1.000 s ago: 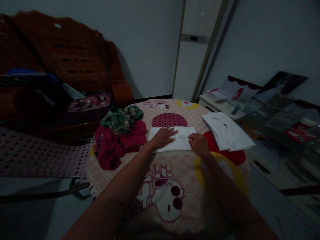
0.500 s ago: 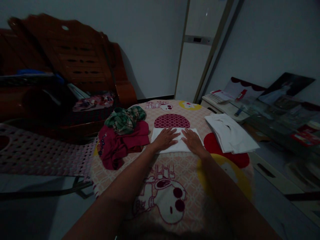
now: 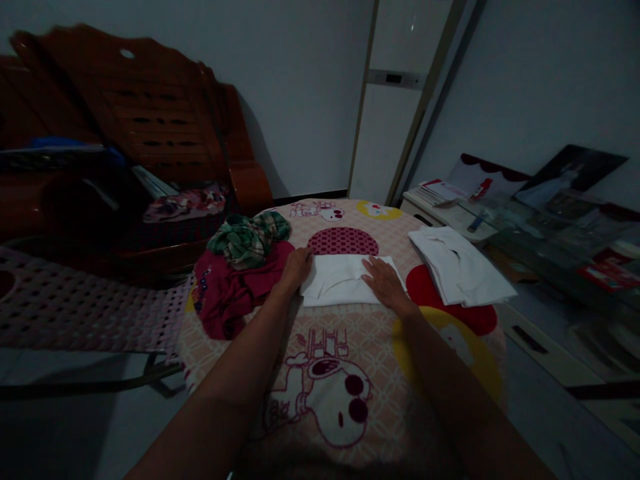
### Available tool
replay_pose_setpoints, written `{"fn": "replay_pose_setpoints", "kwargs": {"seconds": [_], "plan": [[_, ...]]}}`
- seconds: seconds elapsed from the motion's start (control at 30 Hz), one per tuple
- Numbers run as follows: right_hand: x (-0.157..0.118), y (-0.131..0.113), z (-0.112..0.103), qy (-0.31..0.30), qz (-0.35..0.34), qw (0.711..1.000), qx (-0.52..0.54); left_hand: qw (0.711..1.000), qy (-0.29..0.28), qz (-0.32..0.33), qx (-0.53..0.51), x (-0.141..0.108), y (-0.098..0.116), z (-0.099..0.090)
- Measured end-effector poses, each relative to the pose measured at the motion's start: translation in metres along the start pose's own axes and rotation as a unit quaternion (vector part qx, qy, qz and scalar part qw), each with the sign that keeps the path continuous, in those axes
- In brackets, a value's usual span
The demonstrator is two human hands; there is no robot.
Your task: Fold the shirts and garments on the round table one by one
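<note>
A folded white shirt [image 3: 340, 277] lies flat on the round table, a curved seam showing on top. At its left end is my left hand [image 3: 299, 267], fingers drawn together and curled at the far left corner; the fingertips are partly hidden. My right hand [image 3: 384, 281] rests flat with fingers spread over the shirt's right part. To the left lies a crumpled dark pink garment [image 3: 227, 293] with a green plaid cloth [image 3: 250, 239] bunched on it. A stack of folded white clothes [image 3: 460, 267] sits at the table's right edge.
A patterned cloth [image 3: 330, 393] with cartoon dogs covers the table. Behind at left stands a carved wooden chair [image 3: 150, 113]; a woven seat [image 3: 90, 303] is nearer. A glass-topped cabinet [image 3: 530, 233] with papers stands right. A tall white appliance [image 3: 390, 127] is at the back.
My left hand has slid left from the middle of the shirt to its left edge, and its fingers have drawn together. My right hand stays in place on the shirt.
</note>
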State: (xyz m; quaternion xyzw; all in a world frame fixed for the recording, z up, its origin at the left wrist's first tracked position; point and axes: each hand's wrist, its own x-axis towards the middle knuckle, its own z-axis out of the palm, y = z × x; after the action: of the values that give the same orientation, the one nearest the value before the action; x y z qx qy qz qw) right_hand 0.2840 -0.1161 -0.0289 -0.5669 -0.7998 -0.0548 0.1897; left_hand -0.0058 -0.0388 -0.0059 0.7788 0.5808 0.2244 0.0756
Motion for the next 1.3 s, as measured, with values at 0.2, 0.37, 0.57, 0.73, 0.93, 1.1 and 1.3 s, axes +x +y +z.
{"fn": "replay_pose_setpoints", "kwargs": {"seconds": [0.2,0.37,0.57,0.73,0.93,1.1,1.3], "plan": [[-0.001,0.0,0.003,-0.001,0.009,1.0,-0.003,0.998,-0.014,0.009,0.062,0.001,0.002,0.01],[0.0,-0.001,0.001,0.0,0.007,1.0,0.007,0.996,-0.014,0.023,0.083,-0.002,0.005,0.015],[-0.001,0.0,0.002,0.016,0.016,0.998,0.054,0.996,-0.042,0.016,0.077,0.004,-0.002,0.005],[0.001,0.013,0.005,0.121,0.064,0.982,0.133,0.999,-0.028,0.003,0.033,0.006,-0.006,0.001],[-0.003,0.045,0.005,0.155,0.206,0.964,0.072,0.998,-0.062,0.012,0.009,0.007,-0.011,-0.006],[-0.004,0.055,0.012,0.101,0.22,0.97,0.027,0.997,-0.076,-0.004,-0.004,0.009,-0.012,-0.013],[0.001,0.057,0.015,0.119,0.214,0.966,0.084,0.995,-0.08,-0.033,-0.04,0.01,-0.007,-0.016]]}}
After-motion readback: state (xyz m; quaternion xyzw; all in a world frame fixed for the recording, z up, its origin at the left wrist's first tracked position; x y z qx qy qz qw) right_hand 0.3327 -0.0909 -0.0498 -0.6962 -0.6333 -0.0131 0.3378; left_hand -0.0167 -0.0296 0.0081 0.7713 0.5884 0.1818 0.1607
